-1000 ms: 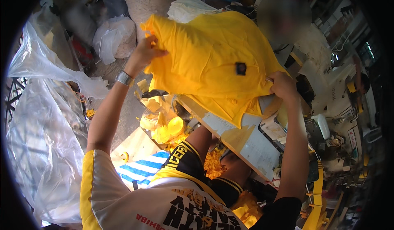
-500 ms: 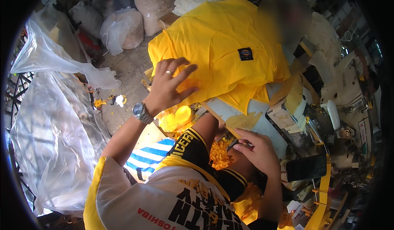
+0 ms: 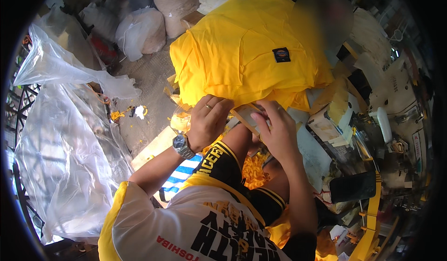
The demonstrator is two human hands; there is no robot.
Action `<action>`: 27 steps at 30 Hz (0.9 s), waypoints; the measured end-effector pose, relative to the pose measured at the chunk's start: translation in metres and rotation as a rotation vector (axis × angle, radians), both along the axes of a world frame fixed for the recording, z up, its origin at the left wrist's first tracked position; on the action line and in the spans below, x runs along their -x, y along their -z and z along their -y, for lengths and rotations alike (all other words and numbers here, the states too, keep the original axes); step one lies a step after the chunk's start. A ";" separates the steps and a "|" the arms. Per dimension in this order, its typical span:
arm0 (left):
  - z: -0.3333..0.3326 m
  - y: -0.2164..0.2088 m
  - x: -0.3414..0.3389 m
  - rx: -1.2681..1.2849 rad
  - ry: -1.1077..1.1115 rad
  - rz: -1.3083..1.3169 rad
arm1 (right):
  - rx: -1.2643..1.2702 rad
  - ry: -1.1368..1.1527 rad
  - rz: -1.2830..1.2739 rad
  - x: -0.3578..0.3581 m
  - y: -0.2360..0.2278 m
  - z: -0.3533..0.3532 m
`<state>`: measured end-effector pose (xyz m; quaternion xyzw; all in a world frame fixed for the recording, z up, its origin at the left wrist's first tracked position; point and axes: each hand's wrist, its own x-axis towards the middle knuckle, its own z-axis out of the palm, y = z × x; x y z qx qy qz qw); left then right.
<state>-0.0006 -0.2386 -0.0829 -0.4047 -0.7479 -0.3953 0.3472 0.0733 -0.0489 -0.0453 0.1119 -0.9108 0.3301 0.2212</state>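
Observation:
A wide pile of yellow cloth garments (image 3: 209, 51) lies on the work surface in front of me, with a dark square label (image 3: 281, 55) on the top one. At the pile's near edge, my left hand (image 3: 209, 121) has its fingers closed on the hem; it wears a ring and a metal watch (image 3: 181, 145). Just to its right, my right hand (image 3: 279, 126) is at the same edge, fingers bent and thumb drawn in. What lies inside its grip is hidden.
Clear plastic sheeting (image 3: 70, 158) hangs at the left; stuffed bags (image 3: 139, 33) stand behind. A phone (image 3: 353, 188) and a yellow strip (image 3: 370, 223) are at the right, beside a cluttered sewing machine (image 3: 333, 126). Yellow scraps (image 3: 253, 170) lie below my legs.
My left hand has come down and right from above the pile and closed at its near edge. My right hand has risen from beside my knee to that edge.

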 end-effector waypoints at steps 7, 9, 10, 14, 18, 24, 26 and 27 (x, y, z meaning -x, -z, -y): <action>-0.029 -0.004 0.010 0.018 -0.272 0.136 | -0.061 0.070 -0.129 0.032 0.003 -0.004; -0.035 0.004 0.021 0.047 -0.278 0.128 | -0.095 0.095 -0.125 0.027 0.005 -0.010; -0.033 0.006 0.017 -0.007 -0.260 0.119 | -0.153 0.090 -0.124 0.024 0.006 -0.013; -0.019 0.000 -0.007 -0.027 -0.152 0.274 | -0.295 0.009 -0.178 0.034 0.006 -0.006; -0.019 -0.005 -0.012 -0.019 -0.127 0.175 | -0.313 -0.115 -0.200 0.057 -0.001 0.015; -0.005 -0.015 0.005 -0.015 -0.086 0.011 | 0.137 0.004 -0.112 0.030 -0.002 0.007; -0.010 -0.018 0.034 0.032 -0.200 -0.006 | 0.186 0.052 0.027 0.011 -0.002 0.001; -0.009 -0.014 0.053 0.115 -0.207 -0.044 | 0.207 0.090 0.090 0.001 -0.005 -0.004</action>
